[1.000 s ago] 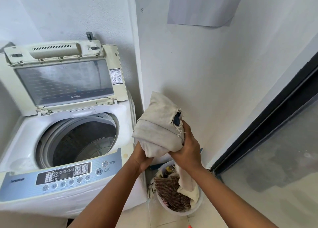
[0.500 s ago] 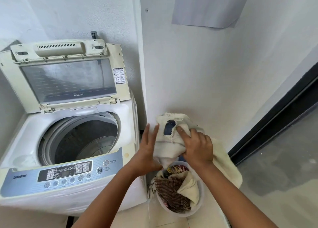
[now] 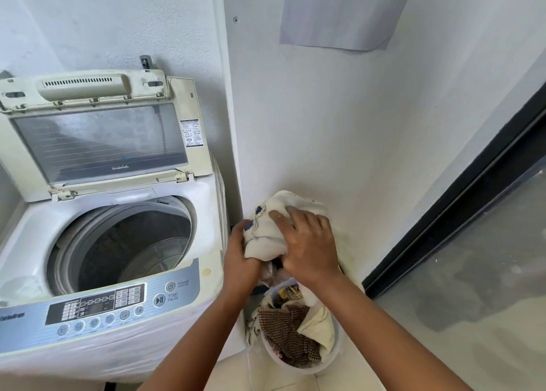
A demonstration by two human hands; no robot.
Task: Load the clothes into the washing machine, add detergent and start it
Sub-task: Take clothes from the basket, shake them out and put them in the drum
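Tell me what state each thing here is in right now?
Washing machine lid: open, raised.
Drum: no clothes visible inside.
Cream cloth: bunched, held above the basket.
Laundry basket: clothes inside.
Left hand: gripping the cloth.
Right hand: gripping the cloth.

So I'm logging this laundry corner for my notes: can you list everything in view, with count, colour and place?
washing machine: one, white, lid up, at left.
control panel: one, blue-grey, on the machine's front edge.
laundry basket: one, white, on the floor right of the machine.
checked cloth: one, brown and white, in the basket.
cream cloth: one, bunched above the basket.
paper notice: one, white, on the wall.
door frame: one, black, at right.
left hand: holds the cream cloth.
right hand: grips the cream cloth.
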